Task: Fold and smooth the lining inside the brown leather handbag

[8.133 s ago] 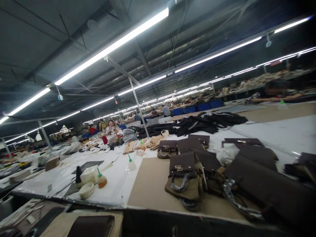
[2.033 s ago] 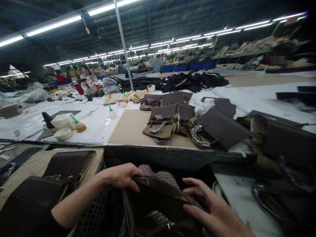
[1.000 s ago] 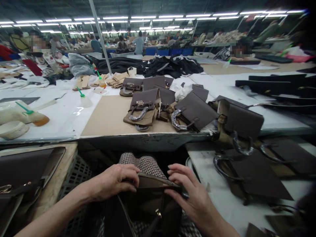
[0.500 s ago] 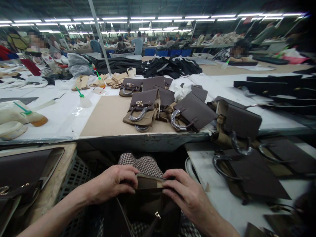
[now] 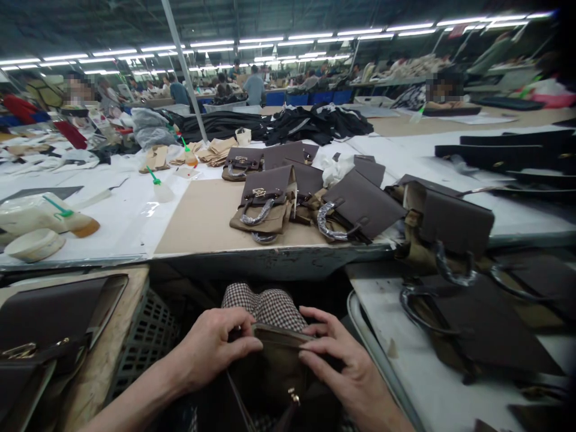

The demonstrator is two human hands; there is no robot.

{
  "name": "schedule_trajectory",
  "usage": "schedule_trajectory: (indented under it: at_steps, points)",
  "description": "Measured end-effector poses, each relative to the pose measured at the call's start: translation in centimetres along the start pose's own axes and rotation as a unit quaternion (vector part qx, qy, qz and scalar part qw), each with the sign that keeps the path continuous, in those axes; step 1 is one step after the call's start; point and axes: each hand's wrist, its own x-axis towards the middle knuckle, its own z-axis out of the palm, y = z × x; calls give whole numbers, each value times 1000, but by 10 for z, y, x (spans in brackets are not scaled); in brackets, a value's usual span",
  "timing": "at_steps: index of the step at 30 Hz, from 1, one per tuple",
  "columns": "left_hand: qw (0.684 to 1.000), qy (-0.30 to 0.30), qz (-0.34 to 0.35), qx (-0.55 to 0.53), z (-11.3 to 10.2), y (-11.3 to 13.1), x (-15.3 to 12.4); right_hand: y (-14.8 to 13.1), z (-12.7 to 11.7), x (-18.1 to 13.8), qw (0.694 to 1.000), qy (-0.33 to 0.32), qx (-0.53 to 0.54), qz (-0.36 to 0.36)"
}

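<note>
Brown leather fills the lap: a handbag [image 5: 274, 378] rests on the checked trousers [image 5: 265, 303] below the edge of the worktable [image 5: 270, 264], and both hands pinch its upper rim. The left hand [image 5: 211, 348] clamps the rim with thumb on top and fingers curled beneath; the right hand [image 5: 342, 366] presses flat fingers along the same edge from the other side, closed on it. This looks like the step of working or checking the top edge of the bag, though the seam itself is too dark to make out. The next move probably calls for a steady pinch from both sides while the fingers slide along the rim, keeping clear of the small gold clasp [image 5: 294, 396] hanging below. Compared with half a second ago, the right fingers have spread and flattened further over the rim, the left thumb has crept toward the middle, and the view has tipped slightly, so the finished bags [image 5: 265, 207] on the table sit lower.
</note>
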Motion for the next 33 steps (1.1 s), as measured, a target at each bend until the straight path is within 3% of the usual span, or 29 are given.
schedule_trajectory:
  at_steps: [7, 13, 17, 25, 33]
  points:
    - [999, 32, 10, 25, 8, 2, 5, 8, -2, -5, 1000, -9, 20, -17]
    - [997, 13, 70, -5, 8, -7, 12, -3, -14, 3, 987, -90, 36, 126]
    - [998, 8, 64, -7, 6, -10, 15, -8, -19, 6, 977, -132, 100, 134]
    - [998, 3, 58, -31, 5, -15, 16, -6, -17, 11, 969, -117, 148, 157]
    - [996, 17, 91, -12, 9, -17, 13, 2, -18, 13, 981, -101, 94, 133]
